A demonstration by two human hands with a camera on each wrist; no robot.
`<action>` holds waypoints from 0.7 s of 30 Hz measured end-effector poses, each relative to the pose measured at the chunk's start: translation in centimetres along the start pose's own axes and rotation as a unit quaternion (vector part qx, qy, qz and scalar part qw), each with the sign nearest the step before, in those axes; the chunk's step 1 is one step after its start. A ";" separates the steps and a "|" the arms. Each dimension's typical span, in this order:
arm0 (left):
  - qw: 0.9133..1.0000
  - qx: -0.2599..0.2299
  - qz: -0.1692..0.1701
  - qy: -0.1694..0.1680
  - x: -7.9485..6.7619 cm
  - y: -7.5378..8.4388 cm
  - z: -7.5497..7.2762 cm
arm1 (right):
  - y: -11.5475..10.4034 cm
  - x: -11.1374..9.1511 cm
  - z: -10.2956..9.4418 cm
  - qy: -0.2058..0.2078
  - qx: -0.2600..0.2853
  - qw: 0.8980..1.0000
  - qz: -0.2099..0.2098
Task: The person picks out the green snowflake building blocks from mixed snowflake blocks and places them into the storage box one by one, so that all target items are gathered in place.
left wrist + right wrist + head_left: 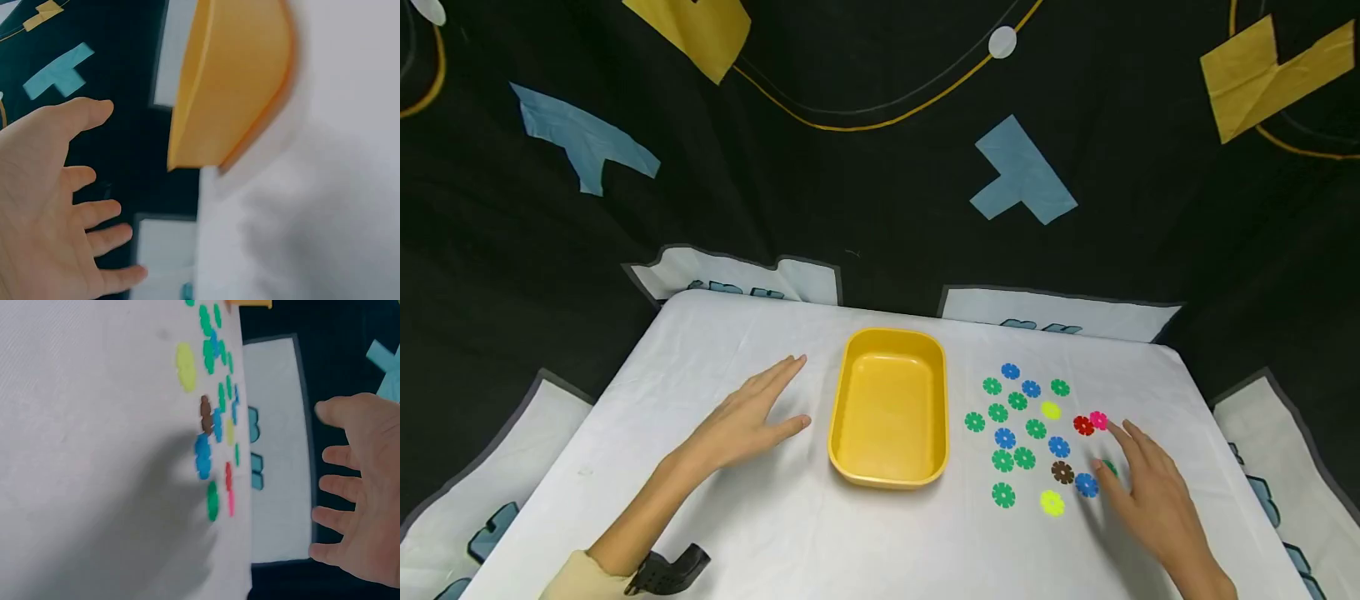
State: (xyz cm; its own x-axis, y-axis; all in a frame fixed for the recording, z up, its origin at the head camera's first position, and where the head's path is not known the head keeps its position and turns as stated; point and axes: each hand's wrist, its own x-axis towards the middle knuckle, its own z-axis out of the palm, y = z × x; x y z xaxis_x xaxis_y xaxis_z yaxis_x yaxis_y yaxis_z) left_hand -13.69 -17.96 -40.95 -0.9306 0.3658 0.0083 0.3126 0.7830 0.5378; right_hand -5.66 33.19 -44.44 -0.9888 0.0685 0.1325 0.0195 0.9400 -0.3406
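In the head view a yellow rectangular tray (pixel 889 481) stands in the middle of the white table. My left hand (pixel 748 419) hovers to its left, fingers extended and thumb apart, holding nothing. On the right lie several flat notched discs, among them a green disc (pixel 1003 495), a yellow disc (pixel 1052 503), a blue disc (pixel 1086 485), a brown disc (pixel 1062 472), a red disc (pixel 1083 426) and a pink disc (pixel 1098 420). Over their right edge hangs my right hand (pixel 1152 487), fingers loosely spread and nothing in them. It partly hides one green disc (pixel 1110 467).
The white cloth (pixel 910 550) covers the table up to its far edge. Behind it hangs a black curtain (pixel 850 208) with blue and yellow patches. A black strap (pixel 668 572) sits at my left wrist, by the sleeve (pixel 587 579).
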 end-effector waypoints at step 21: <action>0.928 -0.348 -0.077 -0.110 2.5 -0.9 6.1 | 5.7 1.5 3.1 -0.112 0.097 0.983 0.107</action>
State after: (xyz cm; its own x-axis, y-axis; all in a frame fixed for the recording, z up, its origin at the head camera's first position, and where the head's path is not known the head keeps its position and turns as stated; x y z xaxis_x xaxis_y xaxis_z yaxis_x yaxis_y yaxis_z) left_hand -15.12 -14.70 -46.61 -0.8686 0.4304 -0.2456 -0.0917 0.3474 0.9332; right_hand -7.46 37.59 -49.07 -0.9733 0.1623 -0.1622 0.2236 0.8292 -0.5123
